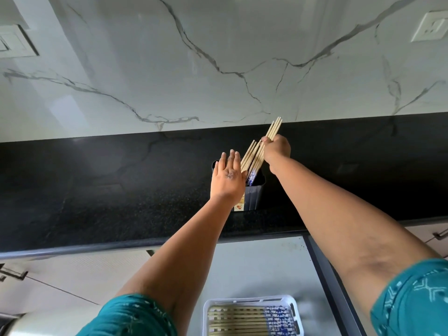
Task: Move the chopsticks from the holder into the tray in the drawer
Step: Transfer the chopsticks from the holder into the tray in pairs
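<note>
- On the black countertop (pixel 97 190), near the marble backsplash (pixel 218 57), I see a dark chopstick holder (pixel 254 194) standing upright, with a small printed label low on its front.
- My right hand (pixel 276 151) is curled around a bunch of wooden chopsticks (pixel 272 132), gripping them partway along; their plain ends poke out above my fist and their blue-patterned ends (pixel 252 174) reach down into the holder's mouth.
- More chopsticks (pixel 248 155) lean in the holder just beside the gripped bunch, tilted the same way, up and to the right.
- My left hand (pixel 228 177) is flat and open, fingers straight and together, laid against the left side of the holder's top; its fingertips are level with the leaning sticks.
- Below the counter edge the drawer (pixel 266 267) stands open, showing a pale grey floor.
- At the near end of the drawer sits a white slotted tray (pixel 294 309), already holding a row of chopsticks (pixel 237 318) laid side by side, blue-patterned ends to the right.
- Both my teal sleeves (pixel 412 301) show at the bottom corners.
- A white wall socket (pixel 430 26) is set in the backsplash at upper right.
</note>
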Tool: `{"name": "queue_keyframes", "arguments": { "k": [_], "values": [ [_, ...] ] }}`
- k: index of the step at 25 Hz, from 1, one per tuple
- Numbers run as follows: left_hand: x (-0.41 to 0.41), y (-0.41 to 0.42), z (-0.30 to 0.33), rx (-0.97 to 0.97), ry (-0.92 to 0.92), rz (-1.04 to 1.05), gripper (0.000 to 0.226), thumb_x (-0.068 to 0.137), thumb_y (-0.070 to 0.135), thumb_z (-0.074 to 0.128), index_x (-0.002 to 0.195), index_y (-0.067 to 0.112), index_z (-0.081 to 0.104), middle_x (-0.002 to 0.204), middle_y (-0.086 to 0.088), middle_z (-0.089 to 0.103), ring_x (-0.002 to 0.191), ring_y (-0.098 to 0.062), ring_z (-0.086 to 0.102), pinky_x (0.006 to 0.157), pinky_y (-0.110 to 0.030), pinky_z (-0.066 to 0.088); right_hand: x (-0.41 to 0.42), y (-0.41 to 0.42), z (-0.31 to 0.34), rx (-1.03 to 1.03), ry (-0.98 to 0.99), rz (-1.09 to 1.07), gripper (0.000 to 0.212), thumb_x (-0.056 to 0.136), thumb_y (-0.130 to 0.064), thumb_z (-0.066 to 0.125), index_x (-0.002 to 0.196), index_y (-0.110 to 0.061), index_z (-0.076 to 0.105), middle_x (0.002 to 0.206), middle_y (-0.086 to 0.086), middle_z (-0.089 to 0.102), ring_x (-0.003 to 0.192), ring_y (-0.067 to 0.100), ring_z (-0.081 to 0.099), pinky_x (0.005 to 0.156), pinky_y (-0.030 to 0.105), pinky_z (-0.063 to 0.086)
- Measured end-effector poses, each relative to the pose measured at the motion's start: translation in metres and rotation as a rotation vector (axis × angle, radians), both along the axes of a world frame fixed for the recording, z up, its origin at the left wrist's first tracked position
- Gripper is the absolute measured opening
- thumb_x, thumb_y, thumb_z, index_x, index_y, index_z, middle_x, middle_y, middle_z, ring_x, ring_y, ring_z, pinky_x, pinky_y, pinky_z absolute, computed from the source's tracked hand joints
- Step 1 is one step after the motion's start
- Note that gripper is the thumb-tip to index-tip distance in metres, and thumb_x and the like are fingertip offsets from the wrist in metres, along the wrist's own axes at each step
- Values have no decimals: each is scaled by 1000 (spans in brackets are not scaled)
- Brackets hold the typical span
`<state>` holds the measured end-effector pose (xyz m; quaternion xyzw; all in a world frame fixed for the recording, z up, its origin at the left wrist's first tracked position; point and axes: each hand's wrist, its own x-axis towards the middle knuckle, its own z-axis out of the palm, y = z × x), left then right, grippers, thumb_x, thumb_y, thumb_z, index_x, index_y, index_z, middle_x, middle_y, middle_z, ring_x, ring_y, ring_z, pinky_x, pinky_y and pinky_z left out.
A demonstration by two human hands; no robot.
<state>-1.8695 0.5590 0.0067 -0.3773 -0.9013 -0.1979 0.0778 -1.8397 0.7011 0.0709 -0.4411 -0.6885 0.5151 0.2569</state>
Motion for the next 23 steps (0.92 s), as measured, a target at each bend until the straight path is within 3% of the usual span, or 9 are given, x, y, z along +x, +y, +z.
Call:
{"name": "queue_keyframes", "arguments": {
  "k": [3,7,9,12,14,16,19,21,23],
  "values": [
    [10,4,21,55,-43,8,73,96,40,42,152,11,6,161,-7,14,149,-26,7,121,-40,11,18,-8,26,140,91,9,25,100,-26,48,110,-7,60,112,9,70,97,21,67,78,31,53],
    [49,20,72,376,-210,-50,78,89,32,57,150,8,15,155,-10,27,143,-24,24,116,-34,24,58,-46,76,587,138,12,27,100,-26,48,97,-2,59,94,14,71,79,23,65,62,24,42],
    [75,25,99,579,-284,-44,62,91,30,53,144,8,31,142,-11,46,129,-24,43,102,-29,37,84,-72,93,732,205,39,26,99,-25,49,95,-1,59,85,15,71,72,27,65,58,27,44],
    [112,23,113,844,-472,48,35,97,21,44,126,5,52,112,-15,63,102,-28,60,85,-38,47,123,-107,100,763,280,125,21,95,-26,55,93,-6,60,79,9,70,69,24,65,61,33,55],
    [140,13,105,990,-745,80,24,98,17,43,113,4,58,95,-15,66,86,-26,62,76,-39,49,148,-119,93,647,304,256,28,91,-36,61,111,-15,62,100,1,72,87,13,66,79,25,55],
    [165,-8,89,1234,-1096,76,15,97,16,48,97,10,62,80,-4,67,71,-16,64,64,-30,51,179,-116,71,456,279,289,47,92,-48,54,130,-22,55,130,-3,62,117,11,58,95,20,42],
    [186,-44,58,1581,-1534,51,12,97,12,49,101,11,61,96,-7,70,87,-17,68,76,-28,52,226,-93,6,-21,166,20,53,98,-54,34,138,-22,48,143,3,51,132,22,47,102,30,35],
    [205,-62,31,1596,-1644,70,16,99,9,45,109,7,56,105,-11,66,95,-23,65,87,-34,49,249,-90,-40,-523,243,-52,58,99,-54,30,140,-17,47,145,7,49,135,23,43,109,37,32],
    [231,-68,5,1560,-1739,69,20,100,9,40,116,6,52,110,-12,64,99,-25,62,95,-37,46,256,-101,-69,-807,324,-31,60,98,-57,30,136,-15,51,140,9,54,131,24,48,111,42,37]
  ]
}}
